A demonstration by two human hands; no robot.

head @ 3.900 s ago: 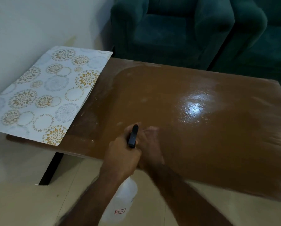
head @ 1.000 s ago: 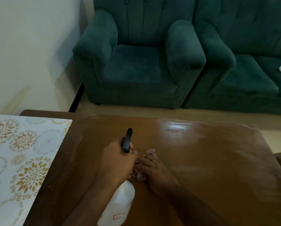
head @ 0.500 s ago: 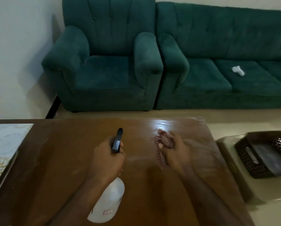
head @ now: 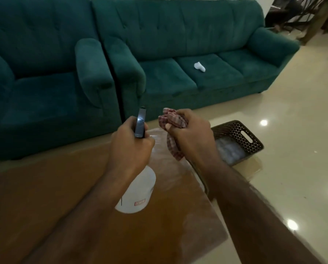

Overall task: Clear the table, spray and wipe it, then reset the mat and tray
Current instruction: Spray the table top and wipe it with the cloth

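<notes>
My left hand (head: pixel 129 147) grips the black trigger head of a white spray bottle (head: pixel 137 193), held above the brown wooden table (head: pixel 45 197). My right hand (head: pixel 191 136) is closed around a bunched red-checked cloth (head: pixel 173 121), lifted off the table near its far right corner. A dark woven tray (head: pixel 241 134) sits on the floor to the right of the table. The patterned mat is out of view.
A green armchair (head: pixel 45 82) and a green sofa (head: pixel 188 60) stand just behind the table. A small white object (head: pixel 199 66) lies on a sofa cushion. Glossy cream floor (head: pixel 292 149) spreads to the right. A person's legs (head: pixel 315 20) show at the top right.
The view has swung right, so the mat left the frame and the tray came in. My right hand lifted the cloth off the table surface. The left hand keeps holding the bottle.
</notes>
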